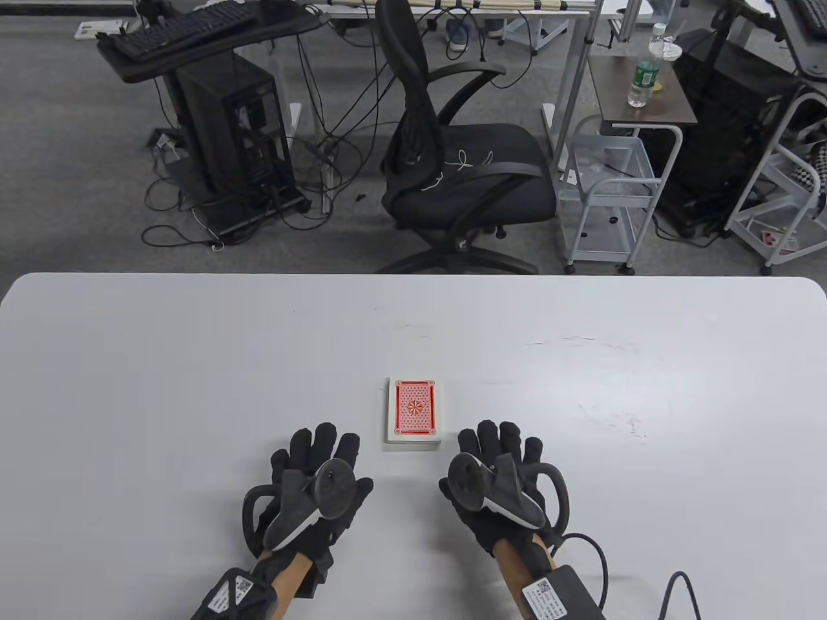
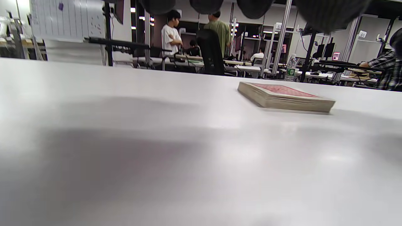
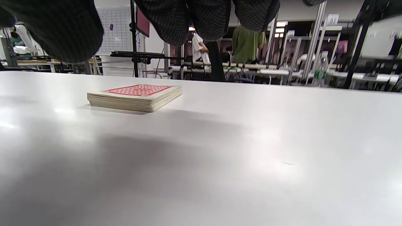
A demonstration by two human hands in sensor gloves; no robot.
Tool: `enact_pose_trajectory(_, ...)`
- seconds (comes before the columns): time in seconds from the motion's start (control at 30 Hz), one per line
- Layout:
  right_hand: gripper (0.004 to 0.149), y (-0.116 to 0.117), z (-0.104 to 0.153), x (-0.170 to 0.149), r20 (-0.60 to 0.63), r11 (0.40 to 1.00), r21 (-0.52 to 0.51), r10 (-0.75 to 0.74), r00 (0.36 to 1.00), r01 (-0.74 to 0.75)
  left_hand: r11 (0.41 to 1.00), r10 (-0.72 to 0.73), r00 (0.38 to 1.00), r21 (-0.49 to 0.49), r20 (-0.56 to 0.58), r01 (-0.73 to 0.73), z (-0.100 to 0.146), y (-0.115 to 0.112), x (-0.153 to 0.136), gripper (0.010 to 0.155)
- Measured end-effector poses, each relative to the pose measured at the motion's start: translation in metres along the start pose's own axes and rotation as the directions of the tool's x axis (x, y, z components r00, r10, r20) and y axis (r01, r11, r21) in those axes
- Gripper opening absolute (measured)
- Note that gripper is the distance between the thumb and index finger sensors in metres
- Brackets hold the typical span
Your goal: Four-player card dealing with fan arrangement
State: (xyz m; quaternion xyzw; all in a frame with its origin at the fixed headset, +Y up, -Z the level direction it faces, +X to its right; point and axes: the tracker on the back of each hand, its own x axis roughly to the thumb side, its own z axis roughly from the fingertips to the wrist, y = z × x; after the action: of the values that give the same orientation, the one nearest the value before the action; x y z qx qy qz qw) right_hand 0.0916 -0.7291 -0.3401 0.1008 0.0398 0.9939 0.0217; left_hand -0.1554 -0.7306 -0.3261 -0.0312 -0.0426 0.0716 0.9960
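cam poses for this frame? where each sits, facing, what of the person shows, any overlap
Table view: high, looking down across the table; left hand and right hand lie flat either side of the card deck.
Left wrist view: low over the tabletop, facing the room; fingertips at top, deck to its right.
Right wrist view: low too; fingertips at top, deck to its left.
Shared: the deck, in all three.

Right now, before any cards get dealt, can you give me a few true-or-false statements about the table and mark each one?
1. The deck of cards lies face down in one neat stack. True.
2. The left hand holds a card. False: it rests open on the table, holding nothing.
3. The right hand sits apart from the deck. True.
4. Cards are already fanned out for four players. False: none has left the deck.
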Motion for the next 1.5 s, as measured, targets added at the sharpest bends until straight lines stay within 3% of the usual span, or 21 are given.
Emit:
enact_pose_trajectory(0.13,0.079,-0.012,-0.024,-0.006,-0.014,0.984,0.073,-0.165,0.986,0.166,0.989,0.114,0.993,-0.092,-0.03,-0.117,-0.032,0.009,0.01,0.073)
enact_pose_trajectory(0.27,0.078,-0.017,-0.051,-0.015,-0.058,0.915,0.126,-0.379,0.923,0.384,0.953,0.228,0.969,-0.182,-0.098,-0.243,-0.064,0.013,0.016,0.073)
enact_pose_trajectory(0.37,0.078,-0.014,-0.071,-0.022,-0.115,0.803,0.166,-0.561,0.82,0.572,0.912,0.297,0.939,-0.24,-0.171,-0.332,-0.089,0.012,0.02,0.074)
enact_pose_trajectory(0.43,0.079,-0.006,-0.087,-0.027,-0.184,0.661,0.209,-0.697,0.693,0.721,0.853,0.353,0.897,-0.302,-0.266,-0.426,-0.107,0.007,0.021,0.075)
enact_pose_trajectory(0.53,0.081,0.005,-0.1,-0.031,-0.28,0.505,0.217,-0.788,0.548,0.836,0.779,0.417,0.82,-0.31,-0.392,-0.545,-0.122,-0.001,0.021,0.077)
enact_pose_trajectory(0.67,0.084,0.018,-0.111,-0.034,-0.379,0.46,0.227,-0.77,0.513,0.859,0.676,0.412,0.75,-0.377,-0.518,-0.633,-0.136,-0.018,0.02,0.082)
enact_pose_trajectory(0.7,0.084,0.021,-0.112,-0.035,-0.401,0.436,0.238,-0.77,0.496,0.868,0.662,0.436,0.73,-0.362,-0.527,-0.656,-0.138,-0.017,0.02,0.082)
enact_pose_trajectory(0.77,0.084,0.025,-0.114,-0.036,-0.42,0.408,0.197,-0.787,0.453,0.891,0.691,0.426,0.714,-0.309,-0.555,-0.653,-0.14,-0.016,0.019,0.081)
enact_pose_trajectory(0.83,0.083,0.03,-0.115,-0.036,-0.446,0.356,0.185,-0.8,0.401,0.916,0.63,0.446,0.673,-0.327,-0.59,-0.704,-0.142,-0.018,0.016,0.081)
enact_pose_trajectory(0.93,0.083,0.028,-0.116,-0.034,-0.448,0.381,0.176,-0.79,0.419,0.908,0.624,0.456,0.636,-0.286,-0.622,-0.727,-0.143,-0.019,0.013,0.08)
enact_pose_trajectory(1.0,0.083,0.027,-0.116,-0.032,-0.45,0.392,0.176,-0.784,0.428,0.903,0.6,0.448,0.63,-0.309,-0.634,-0.738,-0.145,-0.023,0.012,0.08)
enact_pose_trajectory(1.2,0.082,0.026,-0.117,-0.029,-0.446,0.416,0.187,-0.771,0.454,0.89,0.617,0.451,0.607,-0.264,-0.654,-0.742,-0.15,-0.031,0.006,0.078)
enact_pose_trajectory(1.3,0.081,0.025,-0.116,-0.029,-0.45,0.413,0.19,-0.77,0.453,0.891,0.606,0.442,0.613,-0.286,-0.654,-0.742,-0.152,-0.032,0.005,0.076)
enact_pose_trajectory(1.43,0.081,0.025,-0.116,-0.03,-0.453,0.406,0.198,-0.769,0.45,0.892,0.477,0.492,0.555,-0.325,-0.671,-0.816,-0.154,-0.043,0.009,0.071)
enact_pose_trajectory(1.5,0.081,0.024,-0.116,-0.03,-0.456,0.416,0.21,-0.759,0.465,0.885,0.442,0.498,0.544,-0.342,-0.675,-0.829,-0.153,-0.049,0.012,0.064)
